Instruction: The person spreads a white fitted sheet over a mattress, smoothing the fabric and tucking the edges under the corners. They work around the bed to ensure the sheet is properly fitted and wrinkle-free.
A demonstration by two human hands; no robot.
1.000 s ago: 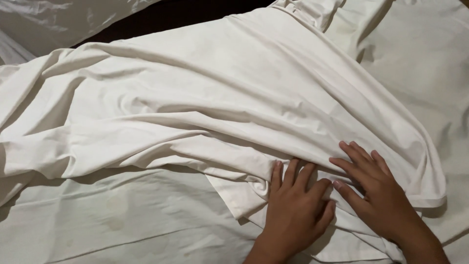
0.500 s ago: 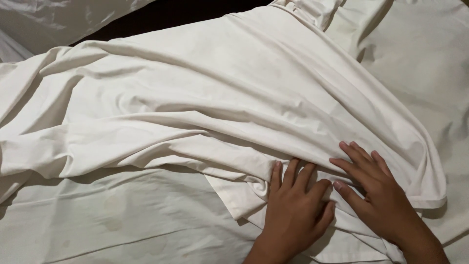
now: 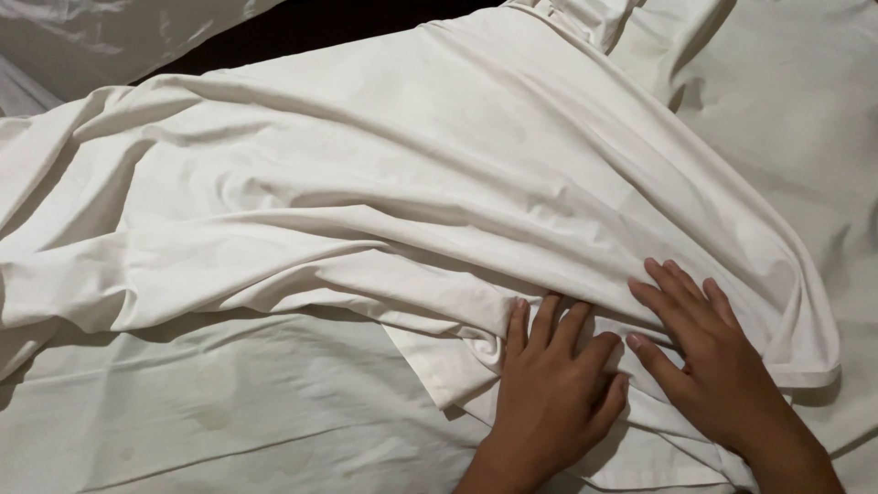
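**Both hands pressing a white cloth flat on a bed**

You are pressing both palms onto a large, rumpled white cloth (image 3: 412, 201), which is lying diagonally across the bed (image 3: 183, 421), running from its far right corner down toward its near edge. Your left hand (image 3: 549, 393) is resting with fingers slightly spread on a bunched fold (image 3: 466, 352) near the bed's near edge; your right hand (image 3: 709, 357) is lying just beside it, fingers splayed over the smoother stretch next to the cloth's hem (image 3: 805, 375). Neither grip is closing on anything: both hands are open and flat, touching the fabric rather than pinching it.

To do this step well, you are best keeping the palms low and the fingers wide, so that pressure is spreading evenly instead of pushing new ridges ahead of the fingertips. The thick crease under your left hand probably needs working outward, away from the right hand, while the right hand is anchoring the hem.

As for edges and room: the hem is curling just to the right of your right hand, with bare bed sheet beyond it toward the right edge. Open sheet is also showing along the near left part of the bed. A long ridge (image 3: 229, 274) is crossing the cloth toward the left edge, and a dark gap (image 3: 302, 27) is showing past the far edge, beside another pale cloth (image 3: 110, 37) at the far left corner.
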